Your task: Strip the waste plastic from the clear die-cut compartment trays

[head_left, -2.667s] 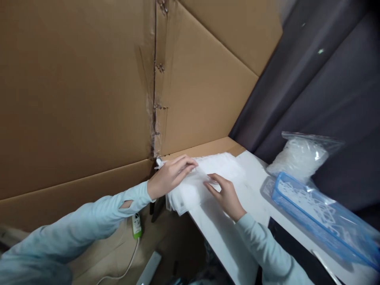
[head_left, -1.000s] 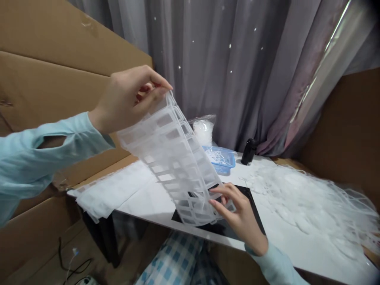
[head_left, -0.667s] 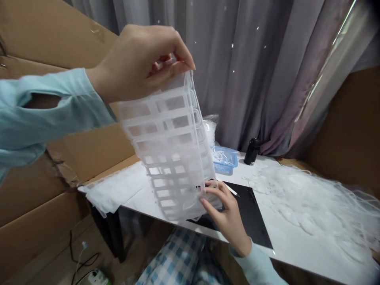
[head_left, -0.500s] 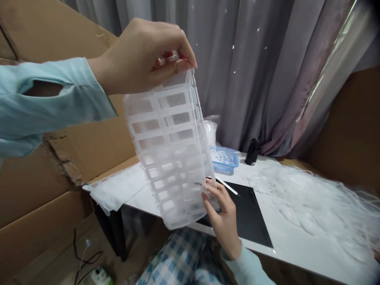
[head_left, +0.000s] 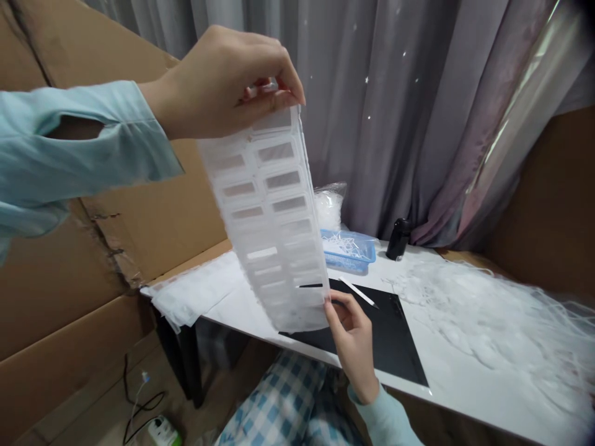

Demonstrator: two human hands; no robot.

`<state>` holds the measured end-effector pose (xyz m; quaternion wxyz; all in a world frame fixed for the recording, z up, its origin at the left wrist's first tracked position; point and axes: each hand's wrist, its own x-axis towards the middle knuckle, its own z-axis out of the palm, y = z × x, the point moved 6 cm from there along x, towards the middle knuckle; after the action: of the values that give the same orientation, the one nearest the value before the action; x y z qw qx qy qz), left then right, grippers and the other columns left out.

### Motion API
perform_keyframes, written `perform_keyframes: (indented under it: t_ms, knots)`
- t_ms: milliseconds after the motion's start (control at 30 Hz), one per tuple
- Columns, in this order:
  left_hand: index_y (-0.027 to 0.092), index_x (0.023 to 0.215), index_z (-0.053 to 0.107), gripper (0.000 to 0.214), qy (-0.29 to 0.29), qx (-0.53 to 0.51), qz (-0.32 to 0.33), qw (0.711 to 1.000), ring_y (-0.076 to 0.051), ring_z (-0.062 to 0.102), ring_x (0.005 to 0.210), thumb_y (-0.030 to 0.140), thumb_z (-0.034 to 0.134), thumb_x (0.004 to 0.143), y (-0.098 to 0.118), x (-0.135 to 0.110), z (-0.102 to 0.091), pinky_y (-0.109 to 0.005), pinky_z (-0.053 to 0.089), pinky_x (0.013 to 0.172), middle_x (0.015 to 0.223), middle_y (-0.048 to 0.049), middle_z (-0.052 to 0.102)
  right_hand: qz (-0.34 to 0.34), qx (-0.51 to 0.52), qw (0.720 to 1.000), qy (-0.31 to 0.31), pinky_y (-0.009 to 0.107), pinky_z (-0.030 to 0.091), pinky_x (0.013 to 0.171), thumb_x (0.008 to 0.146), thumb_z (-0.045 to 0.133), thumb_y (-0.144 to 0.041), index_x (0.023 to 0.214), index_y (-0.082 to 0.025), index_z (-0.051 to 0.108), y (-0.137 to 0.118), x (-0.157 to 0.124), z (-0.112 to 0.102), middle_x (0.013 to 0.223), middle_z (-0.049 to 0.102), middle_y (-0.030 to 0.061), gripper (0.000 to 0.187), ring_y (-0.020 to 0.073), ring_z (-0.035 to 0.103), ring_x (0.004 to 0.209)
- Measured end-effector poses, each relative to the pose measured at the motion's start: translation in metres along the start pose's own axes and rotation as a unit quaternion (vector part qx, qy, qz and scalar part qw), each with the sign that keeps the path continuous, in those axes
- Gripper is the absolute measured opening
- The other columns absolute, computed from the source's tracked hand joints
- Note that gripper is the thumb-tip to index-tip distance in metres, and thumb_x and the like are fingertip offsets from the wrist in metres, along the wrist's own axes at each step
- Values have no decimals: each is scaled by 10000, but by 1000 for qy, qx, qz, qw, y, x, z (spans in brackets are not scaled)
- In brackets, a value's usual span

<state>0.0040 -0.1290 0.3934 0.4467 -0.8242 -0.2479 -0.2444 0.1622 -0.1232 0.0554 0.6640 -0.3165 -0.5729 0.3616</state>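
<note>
A translucent white plastic sheet [head_left: 279,235] with two columns of rectangular pockets hangs upright over the front of the table. My left hand [head_left: 237,80] pinches its top edge between thumb and fingers. Lower down, my right hand [head_left: 351,331] grips the sheet's right edge near the bottom corner, thumb and fingertips closed on it. Whether it is one layer or several pressed together, I cannot tell. Behind the lower part lies a black mat [head_left: 385,341], partly covered by the sheet and my right hand.
On the white table [head_left: 446,396] are a white pen-like tool [head_left: 357,292], a blue basket [head_left: 356,263] of white strips, a clear bag [head_left: 330,207], a black bottle [head_left: 398,239] and a heap of white strands [head_left: 493,322]. More white sheets [head_left: 195,294] lie left. Cardboard [head_left: 162,217] stands behind.
The sheet's layers, spread apart at the right edge before, now lie closer together and flatter. My right hand has shifted slightly on that edge, and the sheet's lower end has swung right and up.
</note>
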Motion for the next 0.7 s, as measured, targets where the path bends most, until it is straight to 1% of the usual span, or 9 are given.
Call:
perform_keyframes:
  t_ms: [100, 200, 267, 400, 467, 533, 600, 667, 700]
  knots:
    - [100, 1040, 646, 389, 0, -9, -1, 1000, -186, 666, 913, 403, 407, 990, 1, 0, -2, -443, 564, 745, 857, 11, 505, 13, 15, 1000, -6, 341, 579, 823, 905, 625, -344, 983, -199, 677, 0, -1, 0, 1012, 706, 86, 172, 223, 681, 938]
    - [89, 1042, 647, 377, 8, -13, 6, 1000, -201, 668, 922, 381, 415, 988, 4, 0, -5, -459, 562, 739, 874, 3, 518, 37, 44, 998, 8, 298, 588, 738, 880, 661, -350, 1010, -212, 635, 3, 0, -3, 1072, 700, 79, 192, 201, 704, 871]
    - [82, 1050, 645, 392, 8, -9, 5, 1000, -204, 667, 920, 381, 399, 992, 4, -1, -7, -464, 564, 728, 888, -4, 529, 44, 53, 997, 19, 287, 588, 718, 867, 679, -356, 1041, -219, 614, 4, 0, -7, 1114, 692, 80, 231, 197, 709, 866]
    - [108, 1051, 646, 418, 4, 3, -7, 1000, -167, 663, 887, 423, 377, 996, 3, -4, -6, -421, 576, 715, 865, 10, 523, 52, 19, 998, -14, 331, 580, 830, 889, 648, -387, 1065, -203, 667, 4, 1, -10, 1086, 709, 92, 255, 229, 688, 979]
    - [119, 1048, 649, 420, 5, 8, -10, 1000, -149, 660, 853, 434, 375, 998, 4, -6, -5, -398, 581, 707, 854, 12, 525, 51, -6, 999, -18, 343, 579, 835, 899, 628, -408, 1032, -200, 695, 3, 0, -14, 1048, 722, 91, 256, 239, 686, 975]
    - [130, 1051, 652, 385, 18, 5, -20, 1000, -139, 655, 818, 416, 399, 999, 4, -9, -5, -367, 579, 690, 865, 6, 553, 44, -32, 999, -3, 340, 585, 809, 896, 626, -424, 1002, -202, 709, -1, -1, -22, 1016, 732, 86, 260, 240, 693, 939]
    - [141, 1048, 654, 327, 40, -9, -40, 998, -130, 642, 780, 383, 441, 994, 3, -13, -7, -336, 566, 673, 875, 2, 586, 35, -63, 997, 15, 330, 591, 772, 885, 635, -437, 987, -203, 715, -8, -3, -37, 992, 740, 84, 267, 241, 700, 902]
    - [147, 1024, 654, 273, 65, -38, -64, 995, -114, 618, 735, 353, 478, 984, 4, -19, -6, -312, 546, 663, 872, 0, 611, 21, -108, 993, 32, 316, 595, 727, 876, 640, -445, 984, -206, 718, -21, -5, -59, 975, 747, 85, 274, 243, 705, 865]
    - [150, 1011, 652, 249, 76, -67, -75, 992, -110, 610, 730, 340, 495, 977, 5, -25, -2, -305, 536, 670, 878, -4, 625, 6, -139, 989, 43, 302, 594, 678, 869, 644, -451, 967, -208, 723, -30, -6, -74, 936, 750, 82, 274, 237, 706, 810]
